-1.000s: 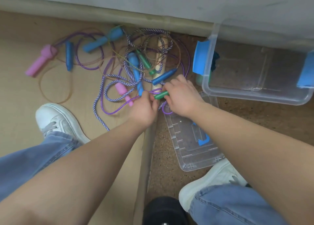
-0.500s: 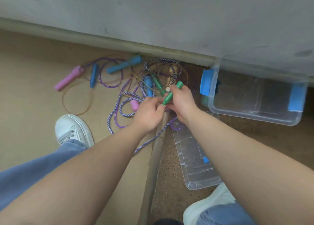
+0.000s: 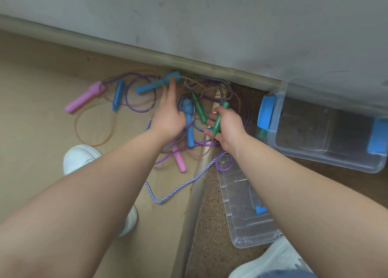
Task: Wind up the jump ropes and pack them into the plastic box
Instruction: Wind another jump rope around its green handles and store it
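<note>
Several tangled jump ropes lie on the floor against the wall. My right hand (image 3: 227, 126) grips one green handle (image 3: 219, 118), held above the pile. A second green handle (image 3: 199, 107) lies just left of it. My left hand (image 3: 169, 112) is open, fingers stretched toward the long blue handle (image 3: 156, 83) at the back, hovering over another blue handle (image 3: 189, 124). Pink handles lie at far left (image 3: 84, 97) and near the middle (image 3: 179, 159). A purple-white braided rope (image 3: 178, 188) trails toward me. The clear plastic box (image 3: 327, 160) with blue latches stands at right.
The box's clear lid (image 3: 245, 206) lies flat on the cork floor below my right arm. A raised strip (image 3: 193, 204) divides the tan floor from the cork. My white shoes (image 3: 80, 158) flank the pile. The grey wall (image 3: 210, 25) closes the far side.
My left hand let go near the green handle and reached forward, fingers spreading toward the blue handle. My right hand lifted the green handle slightly to the right.
</note>
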{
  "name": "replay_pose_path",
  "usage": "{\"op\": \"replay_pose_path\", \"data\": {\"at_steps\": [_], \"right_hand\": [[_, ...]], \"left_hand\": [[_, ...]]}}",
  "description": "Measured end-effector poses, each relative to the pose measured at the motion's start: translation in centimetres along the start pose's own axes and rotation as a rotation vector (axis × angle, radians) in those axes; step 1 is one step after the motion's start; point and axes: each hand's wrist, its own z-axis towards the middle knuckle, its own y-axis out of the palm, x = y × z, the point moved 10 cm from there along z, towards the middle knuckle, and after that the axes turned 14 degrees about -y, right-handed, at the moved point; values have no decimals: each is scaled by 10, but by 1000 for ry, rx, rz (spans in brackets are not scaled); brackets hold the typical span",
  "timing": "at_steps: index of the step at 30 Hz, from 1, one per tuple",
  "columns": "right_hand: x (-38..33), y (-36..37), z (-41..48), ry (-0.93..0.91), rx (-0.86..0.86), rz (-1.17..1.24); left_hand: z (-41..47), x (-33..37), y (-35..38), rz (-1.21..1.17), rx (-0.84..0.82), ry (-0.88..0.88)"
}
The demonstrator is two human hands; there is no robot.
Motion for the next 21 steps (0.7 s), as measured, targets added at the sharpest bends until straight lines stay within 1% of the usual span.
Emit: {"op": "replay_pose_path", "data": {"at_steps": [2,5,7,8,11,14,16,17,19,21], "right_hand": [[3,1,0,34,-11,15],[9,3,-2,86,-42,50],[12,5,-4,107,-60,77],[12,5,-4,109,-63,79],[12,3,-7,106,-77,37],[16,10,-16,168,-140,52],[21,15,-23,229,-178,121],[23,16,-26,251,-187,154],[26,16,-30,274,-191,209],[25,13,-34,274,-197,249]], "left_hand": [[-2,-2,-2,-43,-4,4],[-8,-8,2,24,11,9],[-10,-14,11,69,-19,18],[-11,-18,17,122,-50,31],[-17,-23,37,443,-105,84],[-15,-24,38,581,-105,70],[-14,-22,42,649,-149,81],[-14,-21,44,655,-163,85],[-18,-14,40,565,-145,88],[-21,-13,33,383,-125,21]]}}
